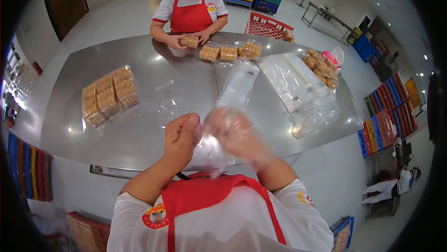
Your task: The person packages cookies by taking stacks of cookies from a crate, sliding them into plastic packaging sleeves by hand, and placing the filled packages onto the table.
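Close to the table's near edge, my left hand (180,138) is closed with the thumb on top, against a clear plastic bag (210,152). My right hand (240,135) is smeared by motion, with plastic film over and beside it, so its grip cannot be made out. Beyond my hands lies a stack of flat clear bags (240,83). To the left sit several clear packs of round biscuits (109,94), grouped together. Thin loose film (167,100) lies between those packs and my hands.
Across the steel table (153,72), a co-worker's hands (188,41) hold a biscuit pack. More biscuit packs (228,53) stand nearby. On the right are a large plastic sheet stack (293,79) and bagged brown items (321,69). A red crate (265,26) stands behind the table.
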Demonstrator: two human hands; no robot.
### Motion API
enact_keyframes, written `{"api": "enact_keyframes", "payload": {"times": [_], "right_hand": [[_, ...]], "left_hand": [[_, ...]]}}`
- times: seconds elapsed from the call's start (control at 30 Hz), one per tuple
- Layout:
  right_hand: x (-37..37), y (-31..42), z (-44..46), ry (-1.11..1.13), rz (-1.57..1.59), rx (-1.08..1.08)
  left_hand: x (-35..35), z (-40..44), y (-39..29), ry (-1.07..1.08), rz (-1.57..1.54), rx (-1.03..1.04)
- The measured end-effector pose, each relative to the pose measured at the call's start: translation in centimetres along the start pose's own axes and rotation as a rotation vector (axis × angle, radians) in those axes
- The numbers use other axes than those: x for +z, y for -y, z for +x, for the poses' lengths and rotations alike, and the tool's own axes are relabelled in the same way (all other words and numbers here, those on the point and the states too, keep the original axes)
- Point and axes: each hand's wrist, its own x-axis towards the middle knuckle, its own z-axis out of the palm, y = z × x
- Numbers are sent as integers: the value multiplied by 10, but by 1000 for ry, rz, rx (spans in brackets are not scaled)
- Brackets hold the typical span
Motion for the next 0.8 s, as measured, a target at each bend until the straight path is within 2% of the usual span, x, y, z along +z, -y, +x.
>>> {"api": "enact_keyframes", "payload": {"times": [0.03,0.07,0.1,0.23,0.33,0.63,0.73,0.8], "right_hand": [[4,-5,7,-108,-176,-35],[8,-7,14,-214,-356,-75],[19,0,15,-297,-400,-65],[38,31,14,-364,-436,-42],[48,57,12,-344,-493,-50],[51,83,9,-284,-336,-109],[51,76,7,-285,-268,-126],[43,74,8,-249,-288,-144]], "left_hand": [[-11,-5,-7,43,-110,-95],[-20,-5,-12,127,-159,-95],[-29,-4,-16,209,-206,-95],[-57,-14,-47,498,-192,-178],[-73,-18,-55,623,-100,-89],[-69,-33,-60,688,-332,23],[-64,-36,-54,641,-188,125],[-60,-35,-65,616,24,241]]}}
